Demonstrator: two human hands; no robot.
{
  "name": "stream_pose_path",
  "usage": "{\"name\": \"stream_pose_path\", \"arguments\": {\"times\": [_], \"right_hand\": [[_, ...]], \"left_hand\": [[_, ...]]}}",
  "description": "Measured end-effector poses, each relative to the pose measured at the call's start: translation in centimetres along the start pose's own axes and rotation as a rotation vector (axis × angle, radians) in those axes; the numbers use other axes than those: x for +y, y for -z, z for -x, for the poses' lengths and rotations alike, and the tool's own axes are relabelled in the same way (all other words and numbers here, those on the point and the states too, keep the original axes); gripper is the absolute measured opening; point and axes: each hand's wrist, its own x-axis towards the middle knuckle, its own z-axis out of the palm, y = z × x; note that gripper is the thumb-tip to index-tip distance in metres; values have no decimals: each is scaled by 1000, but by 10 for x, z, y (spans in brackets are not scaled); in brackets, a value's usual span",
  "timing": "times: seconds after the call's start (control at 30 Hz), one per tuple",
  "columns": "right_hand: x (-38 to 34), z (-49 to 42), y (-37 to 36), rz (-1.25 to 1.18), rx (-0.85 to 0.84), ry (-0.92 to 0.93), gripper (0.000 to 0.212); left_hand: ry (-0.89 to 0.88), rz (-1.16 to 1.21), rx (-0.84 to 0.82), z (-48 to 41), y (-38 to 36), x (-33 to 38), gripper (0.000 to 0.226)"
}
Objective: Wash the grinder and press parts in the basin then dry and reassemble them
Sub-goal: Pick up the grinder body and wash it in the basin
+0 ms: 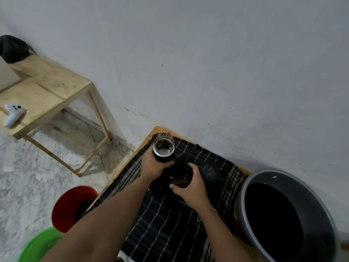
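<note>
Left hand [153,166] curled round a clear-topped jar [164,148] near the far left corner of the striped cloth [166,229], right hand [191,188] gripping a dark round part [181,174] just beside it, a dark lid [209,171] lying farther right, the grey basin [268,174] at the cloth's right edge, bare cloth nearer.

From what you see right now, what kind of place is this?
Probably a plain room in a home: a grey basin stands beside a striped cloth by a bare white wall, and a game controller lies on a wooden side table.
</note>
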Motion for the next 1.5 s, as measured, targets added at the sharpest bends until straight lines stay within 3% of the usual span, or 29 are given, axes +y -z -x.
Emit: {"name": "stream_pose_path", "arguments": {"times": [0.13,0.3,0.47,0.57,0.73,0.83,0.97,1.1,1.27,1.37,1.5], "right_hand": [[-8,-1,5,6,-6,38,79],[-22,-1,20,-19,-39,72,78],[-34,2,45,-67,22,110,85],[-40,4,65,-98,53,135,86],[-29,11,109,-102,61,148,86],[-14,20,140,-224,135,115,76],[22,38,190,-450,307,-41,44],[76,62,230,-759,282,-284,29],[137,86,261,-605,349,-535,40],[167,91,278,-564,425,-677,58],[204,88,287,-526,440,-807,37]], "left_hand": [[6,-14,-6,5,2,-3,71],[59,-63,22,15,9,-8,93],[36,-294,151,57,-2,-2,72],[-77,-270,122,90,-24,5,66],[-307,-138,-73,106,-71,40,95],[-393,-98,-115,108,-101,72,86],[-523,-201,-256,115,-151,106,91],[-661,-463,-449,134,-212,127,95],[-690,-931,-745,146,-268,122,88],[-637,-1045,-836,147,-286,105,89],[-566,-1065,-878,148,-298,84,86]]}}
